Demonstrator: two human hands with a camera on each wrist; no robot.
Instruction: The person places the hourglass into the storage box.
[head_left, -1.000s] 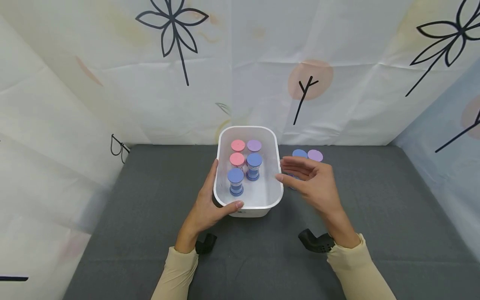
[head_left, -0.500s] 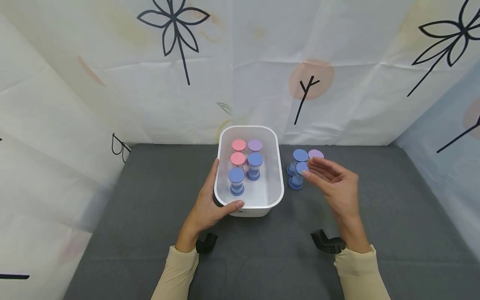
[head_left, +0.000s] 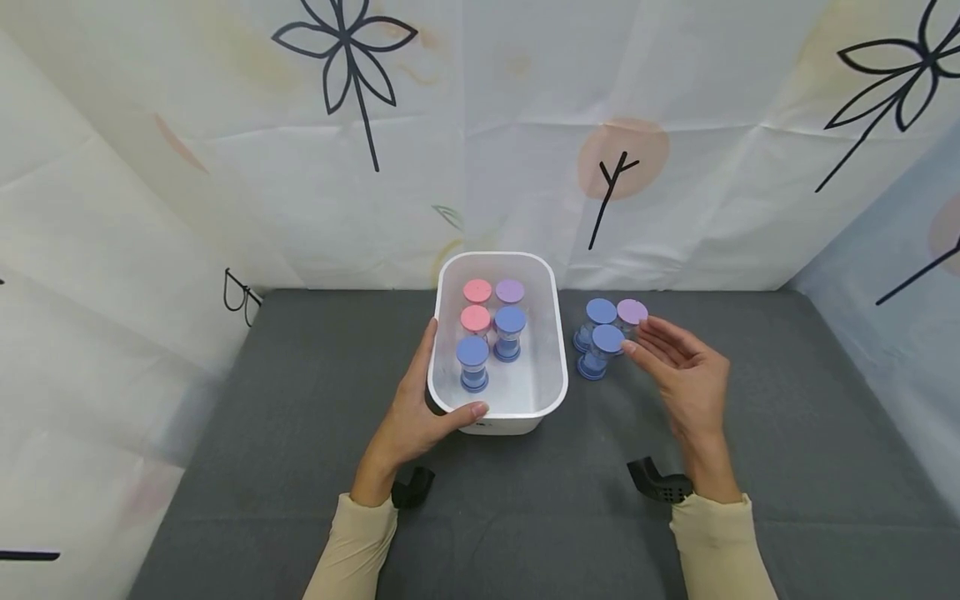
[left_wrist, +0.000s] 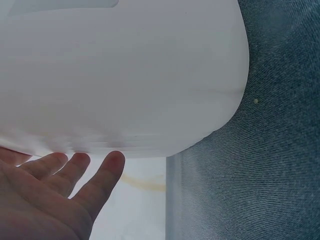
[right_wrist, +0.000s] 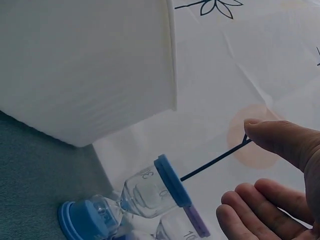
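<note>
A white plastic bin (head_left: pixel 531 392) stands mid-table, holding several sand timers: two with pink caps (head_left: pixel 475 317), one with a purple cap (head_left: pixel 510 290) and two blue ones (head_left: pixel 472 354). My left hand (head_left: pixel 412 421) holds its near left corner, thumb over the front rim; in the left wrist view the fingertips (left_wrist: pixel 114 162) touch its wall. To the right of the bin, two blue sand timers (head_left: pixel 592 365) and a purple-capped one (head_left: pixel 632 311) stand close together. Beside them, my right hand (head_left: pixel 693 383) holds nothing, thumb and fingers apart; the right wrist view shows a gap to the nearest blue timer (right_wrist: pixel 150 192).
A dark grey cloth (head_left: pixel 300 467) covers the table. Printed white fabric (head_left: pixel 510 150) hangs behind and at both sides. Black wrist mounts (head_left: pixel 660 483) sit below each hand.
My right hand has moved right, from the bin's right rim to beside the timers outside, so they now show more fully. My left hand and the bin stay put.
</note>
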